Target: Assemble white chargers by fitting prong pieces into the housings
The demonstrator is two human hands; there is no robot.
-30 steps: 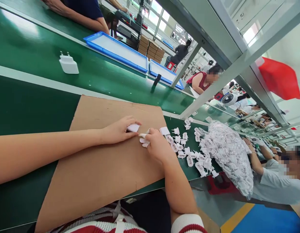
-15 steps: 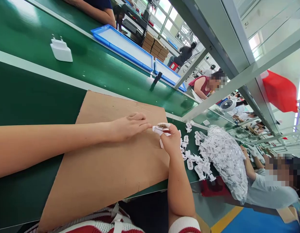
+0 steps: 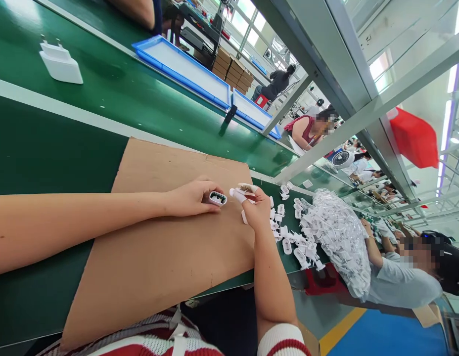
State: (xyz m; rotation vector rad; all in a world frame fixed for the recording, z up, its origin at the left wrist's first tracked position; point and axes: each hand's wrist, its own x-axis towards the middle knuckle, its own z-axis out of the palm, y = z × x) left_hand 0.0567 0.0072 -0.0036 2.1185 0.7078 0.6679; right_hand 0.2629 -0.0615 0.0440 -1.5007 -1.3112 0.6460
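Over the cardboard sheet point(image 3: 159, 257), my left hand point(image 3: 194, 198) is closed round a white charger housing point(image 3: 218, 199). Its open end faces right and shows a green circuit board inside. Just to the right, my right hand point(image 3: 259, 207) pinches a small white plastic part point(image 3: 237, 194), a short gap away from the housing. A whitish wrap with brown stains covers a finger of that hand. Past my right hand lie several loose white plug parts point(image 3: 287, 245), scattered on the dark green table.
A white plug charger point(image 3: 61, 64) stands on the green belt point(image 3: 140, 106) at the far left. Blue-rimmed trays point(image 3: 185, 69) line its far side. A clear bag point(image 3: 337, 237) full of white parts lies at right, beside a co-worker point(image 3: 403, 282). A metal frame point(image 3: 344, 118) slants overhead.
The charger housing now shows in my left hand, which was flat with fingers stretched out before. My right hand still pinches the white part. The charger on the belt has shifted left.
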